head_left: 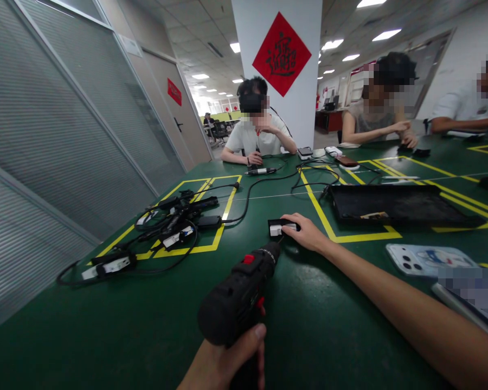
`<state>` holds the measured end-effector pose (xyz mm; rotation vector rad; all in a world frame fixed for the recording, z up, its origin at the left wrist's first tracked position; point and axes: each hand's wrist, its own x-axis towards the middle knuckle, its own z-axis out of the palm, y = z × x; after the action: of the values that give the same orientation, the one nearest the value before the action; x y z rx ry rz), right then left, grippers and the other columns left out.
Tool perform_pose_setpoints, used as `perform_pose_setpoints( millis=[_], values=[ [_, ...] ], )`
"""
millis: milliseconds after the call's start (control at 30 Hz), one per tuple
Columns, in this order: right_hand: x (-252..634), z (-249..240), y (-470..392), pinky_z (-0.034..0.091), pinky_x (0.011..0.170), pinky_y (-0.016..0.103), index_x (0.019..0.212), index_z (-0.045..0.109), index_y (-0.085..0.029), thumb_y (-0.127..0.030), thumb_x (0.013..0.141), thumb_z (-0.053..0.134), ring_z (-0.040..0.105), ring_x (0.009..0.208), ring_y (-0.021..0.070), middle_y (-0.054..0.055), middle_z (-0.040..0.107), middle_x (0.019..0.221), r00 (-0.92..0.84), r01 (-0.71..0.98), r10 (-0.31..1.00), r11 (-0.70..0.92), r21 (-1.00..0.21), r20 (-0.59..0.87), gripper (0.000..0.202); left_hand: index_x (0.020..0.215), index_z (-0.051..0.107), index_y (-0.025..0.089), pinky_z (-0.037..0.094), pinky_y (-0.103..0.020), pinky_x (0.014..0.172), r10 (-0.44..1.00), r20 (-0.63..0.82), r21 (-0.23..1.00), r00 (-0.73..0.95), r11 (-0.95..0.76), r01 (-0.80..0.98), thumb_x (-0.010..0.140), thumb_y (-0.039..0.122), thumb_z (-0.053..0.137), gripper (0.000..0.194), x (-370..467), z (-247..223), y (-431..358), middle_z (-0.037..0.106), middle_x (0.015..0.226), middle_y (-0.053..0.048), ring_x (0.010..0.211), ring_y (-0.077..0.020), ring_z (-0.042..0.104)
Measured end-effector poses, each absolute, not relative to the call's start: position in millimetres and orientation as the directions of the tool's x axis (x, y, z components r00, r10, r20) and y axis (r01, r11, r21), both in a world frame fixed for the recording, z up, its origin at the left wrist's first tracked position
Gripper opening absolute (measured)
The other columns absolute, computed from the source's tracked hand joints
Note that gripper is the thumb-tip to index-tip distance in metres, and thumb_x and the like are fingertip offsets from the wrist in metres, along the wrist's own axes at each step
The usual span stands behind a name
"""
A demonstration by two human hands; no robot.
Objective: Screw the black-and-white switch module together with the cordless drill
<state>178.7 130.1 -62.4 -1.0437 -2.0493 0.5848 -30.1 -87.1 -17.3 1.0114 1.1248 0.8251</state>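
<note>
My left hand [231, 355] grips the handle of a black cordless drill [238, 295] with red switches, its thumb wrapped over the right side. The drill points away from me, and its thin bit reaches close to a small black-and-white block [275, 229] on the table. Whether the bit touches the block I cannot tell. From the right, my right hand [307, 233] reaches across and holds the block's right end, fingers curled over its top and side.
Left of the drill lies a tangle of black cables and white-labelled devices [179, 222]. On the right are a shallow black tray [402, 205], a phone [429, 257] and another flat device [472, 303]. Several people sit around the green table [126, 336], which has yellow tape outlines.
</note>
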Motion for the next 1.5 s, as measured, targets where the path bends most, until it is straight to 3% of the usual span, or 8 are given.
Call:
perform_pose_setpoints(
  millis=[400,533,767,1100,1500],
  values=[
    [178.5,-65.1,131.8,0.041,0.088,0.032,0.117,0.058,-0.021,-0.037,0.085,0.053,0.056,0.095,0.018,0.006,0.057,0.104,-0.382,0.481,0.816,0.577,-0.661,0.434,0.035,0.137,0.023,0.016,0.047,-0.029,0.043,0.905,-0.365,0.923,0.22,0.382,-0.038,0.077,0.045,0.061,0.077,-26.7,-12.7,-88.2,0.063,0.056,0.001,0.042,-0.0185,0.059],
    [178.3,-64.9,131.2,0.041,0.088,0.032,0.116,0.058,-0.022,-0.037,0.085,0.053,0.056,0.094,0.0178,0.006,0.057,0.104,-0.38,0.48,0.817,0.575,-0.663,0.434,0.035,0.133,0.027,0.016,0.048,-0.029,0.043,0.908,-0.363,0.923,0.208,0.381,-0.052,0.076,0.046,0.062,0.072,-25.6,-11.6,-88.5,0.062,0.055,0.002,0.044,-0.0186,0.059],
    [178.1,-64.9,131.0,0.041,0.088,0.031,0.117,0.058,-0.022,-0.038,0.086,0.053,0.056,0.095,0.0175,0.006,0.057,0.104,-0.383,0.476,0.817,0.574,-0.666,0.431,0.035,0.114,0.038,0.017,0.049,-0.03,0.047,0.904,-0.367,0.924,0.221,0.382,-0.026,0.081,0.044,0.057,0.046,-28.7,-9.5,-89.5,0.06,0.055,0.003,0.045,-0.0166,0.06],
    [178.3,-64.7,130.5,0.041,0.087,0.032,0.116,0.058,-0.022,-0.038,0.085,0.053,0.056,0.093,0.0175,0.005,0.057,0.104,-0.38,0.484,0.823,0.565,-0.668,0.422,0.035,0.126,0.033,0.017,0.046,-0.03,0.041,0.908,-0.363,0.925,0.208,0.378,-0.033,0.077,0.044,0.061,0.063,-27.3,-8.0,-87.6,0.062,0.053,0.001,0.042,-0.0185,0.058],
    [178.1,-65.8,131.2,0.04,0.089,0.031,0.117,0.057,-0.022,-0.038,0.085,0.053,0.056,0.096,0.0174,0.006,0.057,0.106,-0.376,0.485,0.821,0.569,-0.664,0.429,0.036,0.13,0.029,0.016,0.045,-0.029,0.039,0.913,-0.34,0.931,0.225,0.361,-0.058,0.077,0.044,0.06,0.067,-29.6,-16.4,-86.2,0.063,0.053,0.001,0.039,-0.0183,0.057]
  ],
)
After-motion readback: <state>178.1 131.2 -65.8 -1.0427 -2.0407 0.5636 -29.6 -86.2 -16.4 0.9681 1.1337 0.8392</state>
